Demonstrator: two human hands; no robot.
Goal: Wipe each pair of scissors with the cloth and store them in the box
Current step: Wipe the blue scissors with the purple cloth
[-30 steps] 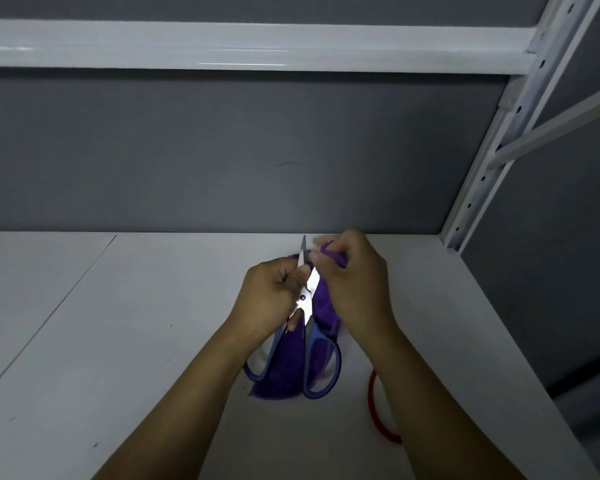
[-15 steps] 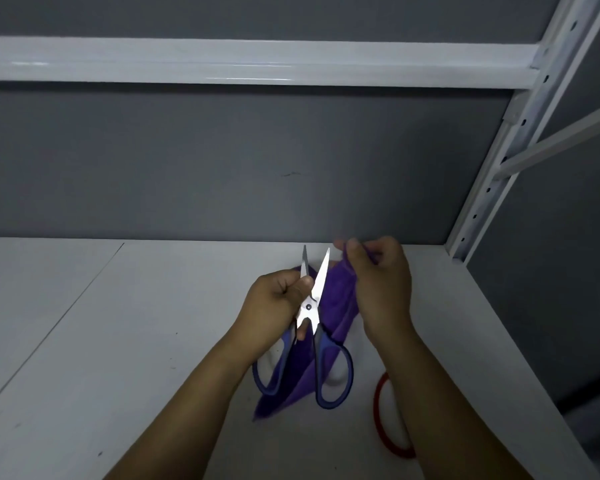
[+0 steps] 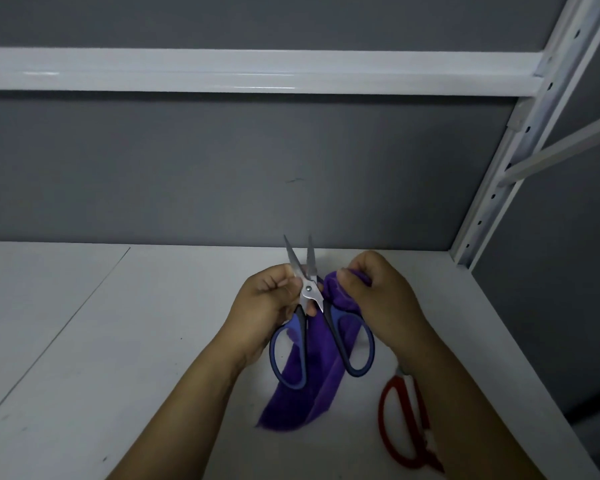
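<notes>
Nearest me, red scissors [image 3: 382,415] lay on the shelf [image 3: 118,341] at 5 o'clock. My left hand [image 3: 267,303] pinched the blue scissors [image 3: 308,289] at the pivot, handles toward 6 and parted blades toward 12. At their 3 o'clock, just beside them, my right hand [image 3: 378,292] gripped the bunched cloth [image 3: 312,386]. I saw no box.
</notes>
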